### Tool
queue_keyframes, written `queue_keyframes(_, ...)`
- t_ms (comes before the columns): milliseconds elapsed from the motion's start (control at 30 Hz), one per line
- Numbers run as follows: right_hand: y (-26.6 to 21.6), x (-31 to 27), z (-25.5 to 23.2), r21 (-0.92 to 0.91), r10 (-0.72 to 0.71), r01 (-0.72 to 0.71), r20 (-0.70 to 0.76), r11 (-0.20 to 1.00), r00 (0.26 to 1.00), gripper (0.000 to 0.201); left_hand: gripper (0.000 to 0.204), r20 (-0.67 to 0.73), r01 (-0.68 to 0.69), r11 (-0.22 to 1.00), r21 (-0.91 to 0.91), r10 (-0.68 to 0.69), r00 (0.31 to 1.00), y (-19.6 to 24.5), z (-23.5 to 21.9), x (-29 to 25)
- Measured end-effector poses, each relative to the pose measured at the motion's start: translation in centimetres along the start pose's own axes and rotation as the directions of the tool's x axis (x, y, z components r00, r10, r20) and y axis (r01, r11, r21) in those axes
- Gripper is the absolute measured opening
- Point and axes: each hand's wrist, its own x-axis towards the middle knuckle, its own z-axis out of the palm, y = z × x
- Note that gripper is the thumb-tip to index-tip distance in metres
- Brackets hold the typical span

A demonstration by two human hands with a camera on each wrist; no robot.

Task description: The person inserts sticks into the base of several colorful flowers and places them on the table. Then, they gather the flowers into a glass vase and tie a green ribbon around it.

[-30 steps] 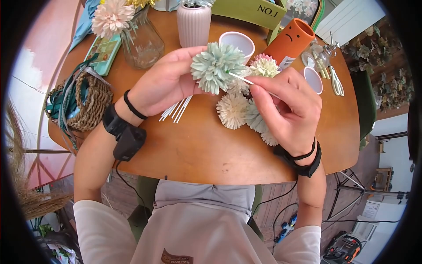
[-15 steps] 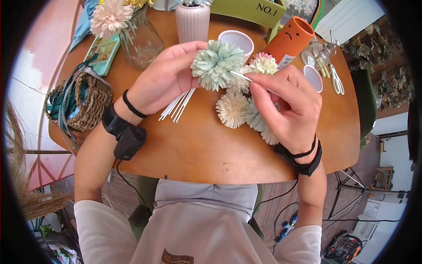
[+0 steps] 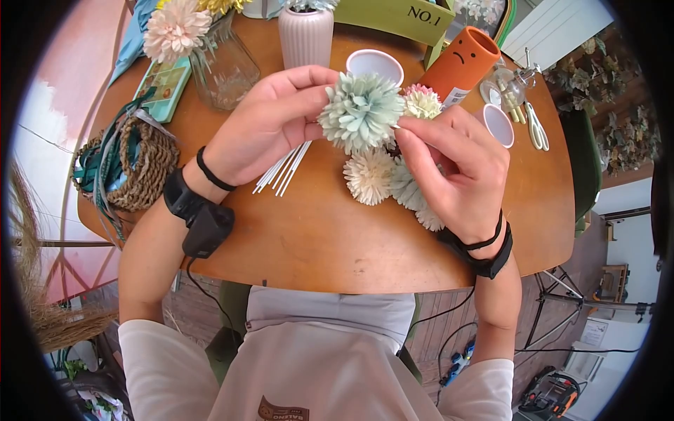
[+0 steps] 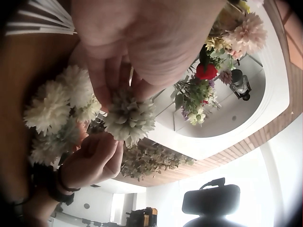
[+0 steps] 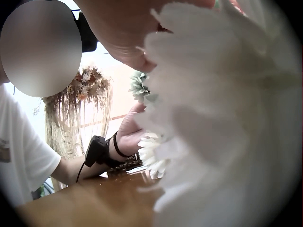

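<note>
My left hand (image 3: 281, 119) holds a pale green artificial flower head (image 3: 361, 114) above the table, its fingers partly hidden behind the petals. Thumb and forefinger of my right hand (image 3: 460, 168) pinch a thin white stick (image 3: 398, 127) right at the flower's right side; only a short bit of the stick shows. In the left wrist view the same flower head (image 4: 130, 118) sits between the left fingertips, with the right hand (image 4: 97, 161) close against it. Cream and pale green flower heads (image 3: 368, 175) lie on the table beneath the right hand. One blurred white flower (image 5: 222, 118) fills much of the right wrist view.
Several white sticks (image 3: 283, 168) lie below the left hand. Across the wooden table (image 3: 337, 245) stand a ribbed pink vase (image 3: 306, 38), white cups (image 3: 498, 126), an orange cylinder (image 3: 460, 67) and a glass vase (image 3: 225, 67). Left is a rope basket (image 3: 144, 161); right, scissors (image 3: 538, 130).
The flower head has moved slightly right and turned, its petals now facing more toward the head camera. The white stick, plainly visible before, is now mostly hidden at the right fingertips.
</note>
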Motion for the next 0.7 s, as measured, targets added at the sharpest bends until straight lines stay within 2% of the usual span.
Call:
queue_keyframes(267,-0.1,-0.1,0.0,-0.004,0.002,-0.002,0.031,1.0,1.0,0.009,0.026,-0.001,0.014,1.0,-0.003,-0.014,1.0,-0.2,0.0,0.0)
queue_keyframes(467,-0.2,-0.2,0.0,0.016,0.002,-0.003,0.067,1.0,0.998,0.006,0.023,0.073,0.029,0.998,-0.048,-0.025,0.997,-0.2,0.9,-0.2)
queue_keyframes(700,0.3,-0.3,0.3,0.003,-0.037,0.037,0.051,0.999,0.998,0.011,0.023,0.043,0.012,0.999,-0.036,-0.011,0.999,-0.1,1.0,-0.2)
